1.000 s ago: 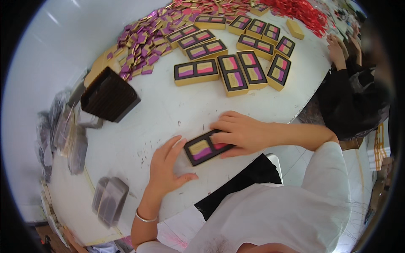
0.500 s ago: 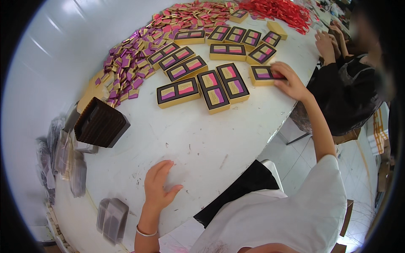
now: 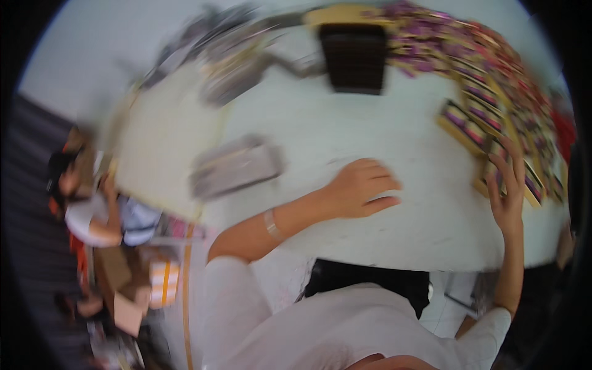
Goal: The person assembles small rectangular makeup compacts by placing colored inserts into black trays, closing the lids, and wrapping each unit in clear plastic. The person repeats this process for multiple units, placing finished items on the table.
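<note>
My left hand (image 3: 364, 188), a bracelet on its wrist, hovers over or rests on the white table (image 3: 308, 123). Its fingers are stretched forward, and nothing shows in it. At the right, my right hand (image 3: 509, 194) reaches to the gold boxes with its fingers apart. They lie over or beside one box whose black insert shows; whether they touch it is blurred. Farther left in that group lies a gold box (image 3: 464, 127) with pink and purple pieces in its black insert. A stack of dark brown trays (image 3: 353, 60) stands at the back of the table.
Small purple and gold wrapped pieces (image 3: 425, 40) heap at the back right, near red ribbon (image 3: 564, 132). Stacked translucent plastic covers (image 3: 237, 168) lie left of my left hand, with wrapped plastic stacks (image 3: 237, 71) behind. Another person (image 3: 89, 213) sits at the far left, near cardboard boxes (image 3: 117, 277).
The view has swung left, blurring the picture and bringing in the other person and the cardboard boxes. My left hand has turned to point rightward. My right hand's fingers have spread.
</note>
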`<state>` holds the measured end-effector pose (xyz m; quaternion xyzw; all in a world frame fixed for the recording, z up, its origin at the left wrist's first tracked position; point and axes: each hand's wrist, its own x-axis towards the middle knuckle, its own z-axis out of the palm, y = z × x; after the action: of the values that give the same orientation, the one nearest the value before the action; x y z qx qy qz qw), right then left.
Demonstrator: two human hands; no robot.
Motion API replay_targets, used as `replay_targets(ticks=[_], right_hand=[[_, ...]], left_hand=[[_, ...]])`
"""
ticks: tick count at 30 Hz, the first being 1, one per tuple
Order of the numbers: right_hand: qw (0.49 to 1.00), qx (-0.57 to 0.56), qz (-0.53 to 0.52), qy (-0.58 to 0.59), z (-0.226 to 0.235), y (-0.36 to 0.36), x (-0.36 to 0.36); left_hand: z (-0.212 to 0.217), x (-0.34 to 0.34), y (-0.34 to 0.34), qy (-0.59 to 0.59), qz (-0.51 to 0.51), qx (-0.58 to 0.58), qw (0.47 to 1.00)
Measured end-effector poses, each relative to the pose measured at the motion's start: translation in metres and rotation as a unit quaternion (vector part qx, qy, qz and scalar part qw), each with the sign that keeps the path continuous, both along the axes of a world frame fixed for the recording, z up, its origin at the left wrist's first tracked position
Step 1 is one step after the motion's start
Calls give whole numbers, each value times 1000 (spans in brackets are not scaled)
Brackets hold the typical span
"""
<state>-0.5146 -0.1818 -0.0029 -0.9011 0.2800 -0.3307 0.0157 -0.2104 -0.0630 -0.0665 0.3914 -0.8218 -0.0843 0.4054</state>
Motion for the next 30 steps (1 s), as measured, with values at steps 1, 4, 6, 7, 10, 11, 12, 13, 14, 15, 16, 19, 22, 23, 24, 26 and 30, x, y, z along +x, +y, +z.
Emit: replay_targets(ticks=[1,4,6,7,10,11,12,13,14,15,16,19,22,23,24,26,30], right_hand=[[999,-5,31,33,-5,5,16],[991,6,92,92,-26,8,55],[985,67,123,102,-43,10,67],[983,72,129,109,-48,10,67],[980,110,127,111,-58,11,58],[980,125,123,99,-56,13,57],[979,138,121,87,-51,16,59],[977,156,126,74,-47,18,61],[977,151,129,71,-45,16,60],[977,148,137,68,-45,13,62],[977,146,142,67,-46,12,63],[978,145,140,60,-52,10,58],[977,133,154,70,-45,18,61],[978,117,161,69,-42,21,64],[979,101,167,67,-39,22,69],[977,73,195,50,-31,27,83],[954,33,297,-1,-7,50,129]], left_hand=[[-1,-3,1,5,8,-10,1000],[7,-1,8,4,45,-46,998],[21,5,18,-32,98,-56,993],[33,14,23,-63,128,-62,988],[72,51,52,-141,235,-5,962],[81,69,64,-147,272,69,948],[90,89,78,-152,310,142,928],[100,111,95,-156,346,197,904],[105,136,109,-158,380,249,877],[103,171,124,-80,368,336,863],[97,203,133,1,347,418,839],[100,239,123,-41,351,569,743],[99,247,113,-42,308,625,716],[95,253,114,-25,305,620,722],[95,250,114,-11,302,615,728],[100,243,116,-11,303,663,684],[110,214,133,-9,371,619,692]])
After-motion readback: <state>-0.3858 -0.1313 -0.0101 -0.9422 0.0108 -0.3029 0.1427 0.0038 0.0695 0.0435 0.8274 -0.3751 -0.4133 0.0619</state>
